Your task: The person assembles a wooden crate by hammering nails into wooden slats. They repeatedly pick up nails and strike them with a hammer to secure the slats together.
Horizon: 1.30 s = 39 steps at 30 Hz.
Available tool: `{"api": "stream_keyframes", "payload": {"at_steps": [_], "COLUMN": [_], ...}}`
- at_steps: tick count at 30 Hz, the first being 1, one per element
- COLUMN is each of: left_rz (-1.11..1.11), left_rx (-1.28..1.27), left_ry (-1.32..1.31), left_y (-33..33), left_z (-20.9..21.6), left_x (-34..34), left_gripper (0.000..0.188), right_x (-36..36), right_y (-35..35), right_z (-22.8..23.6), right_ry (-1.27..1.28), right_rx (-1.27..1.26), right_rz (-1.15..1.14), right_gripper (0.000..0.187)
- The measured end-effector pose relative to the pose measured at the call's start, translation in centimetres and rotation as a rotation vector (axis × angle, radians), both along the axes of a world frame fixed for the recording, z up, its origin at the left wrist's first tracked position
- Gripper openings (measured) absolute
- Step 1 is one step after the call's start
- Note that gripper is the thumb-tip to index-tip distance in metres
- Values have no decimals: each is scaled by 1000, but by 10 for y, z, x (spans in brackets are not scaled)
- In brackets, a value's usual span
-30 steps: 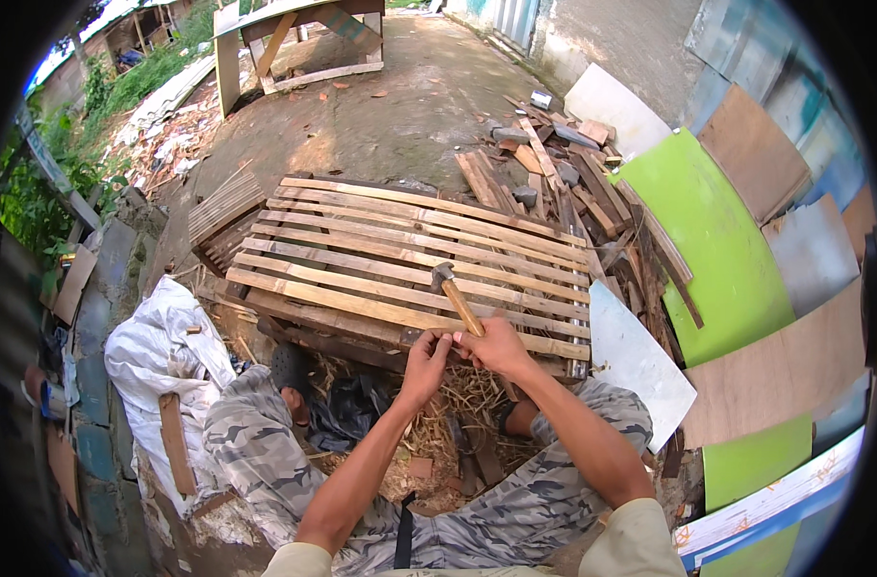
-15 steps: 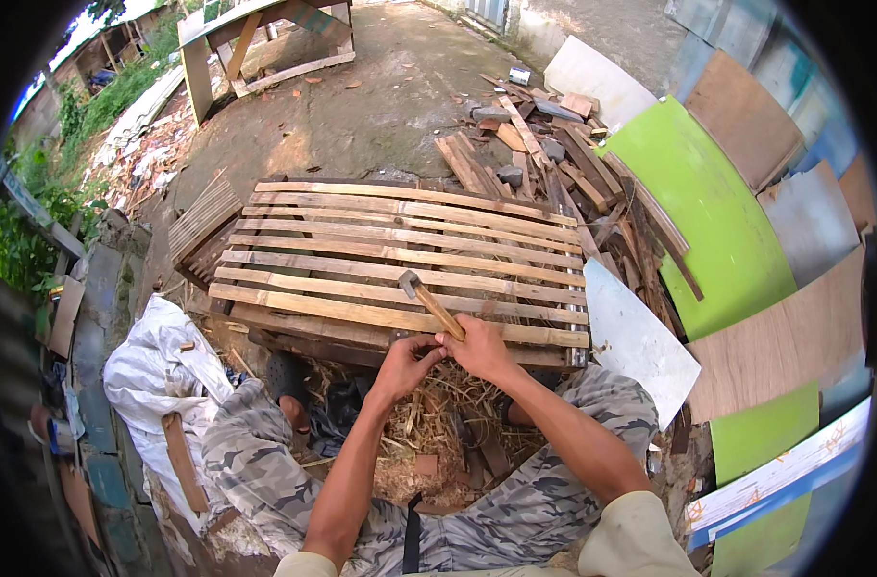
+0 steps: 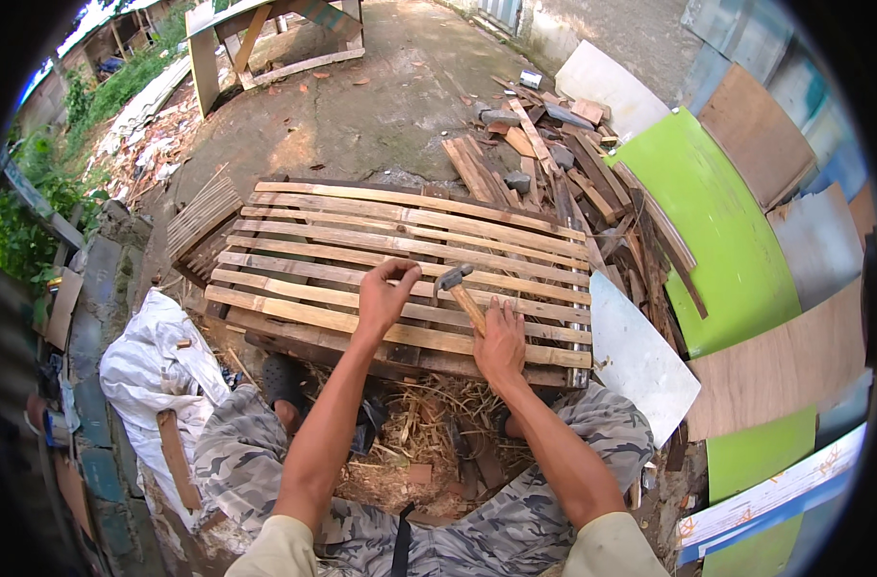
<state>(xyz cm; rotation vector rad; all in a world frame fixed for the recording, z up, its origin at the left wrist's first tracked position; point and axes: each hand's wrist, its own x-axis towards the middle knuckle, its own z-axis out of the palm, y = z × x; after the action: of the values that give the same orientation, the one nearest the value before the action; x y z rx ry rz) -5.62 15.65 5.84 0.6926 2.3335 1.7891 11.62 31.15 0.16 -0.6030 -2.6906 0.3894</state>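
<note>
A slatted bamboo rack (image 3: 333,315) lies across in front of my knees, its pale strips running left to right over a darker wooden frame. My left hand (image 3: 385,296) is raised above the middle strips, thumb and fingertips pinched together; anything between them is too small to make out. My right hand (image 3: 501,344) rests on the near strips at the right, its fingers stretched forward over them. Its thumb side keeps hold of a hammer (image 3: 461,296), whose wooden handle tilts up to the left, with the metal head over the strips.
A smaller slatted piece (image 3: 204,219) adjoins the rack's left end. Scrap wood (image 3: 563,159) is heaped beyond its right end, beside a green panel (image 3: 713,231). A white sack (image 3: 155,361) lies at my left, and shavings (image 3: 424,433) cover the ground between my legs.
My hands, together at the rack's near edge before, have parted. The left has moved forward over the strips; the right has shifted right with the hammer and come down onto the strips.
</note>
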Motion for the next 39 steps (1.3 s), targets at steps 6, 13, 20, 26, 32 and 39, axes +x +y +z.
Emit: {"api": "stream_keyframes", "payload": {"at_steps": [6,13,20,26,32,39], "left_rz": [102,-38,1,15,15,8], "left_rx": [-122,-314,-371,-386,-395,-391], "left_ry": [274,354,439,461,461,500], "left_y": [57,70,72,77,75,78], "left_z": [-21,-51,-55,-53,-55,-58], "left_x": [-80,-111,-109,-106,-108,-108], "left_gripper": [29,24,25,24,24,24], "right_x": [-1,2,1,0,-1,-1], "right_y": [-4,-4,-4,-3,-5,5], "right_z": [-4,4,1,-5,1,0], "right_ry": [-21,-19,-85,-56,-40,-9], "right_rx": [-26,-5,-25,-36,-9,-29], "right_rz": [-16,-17,-16,-30,-23,7], "right_gripper": [37,32,32,32,34,41]}}
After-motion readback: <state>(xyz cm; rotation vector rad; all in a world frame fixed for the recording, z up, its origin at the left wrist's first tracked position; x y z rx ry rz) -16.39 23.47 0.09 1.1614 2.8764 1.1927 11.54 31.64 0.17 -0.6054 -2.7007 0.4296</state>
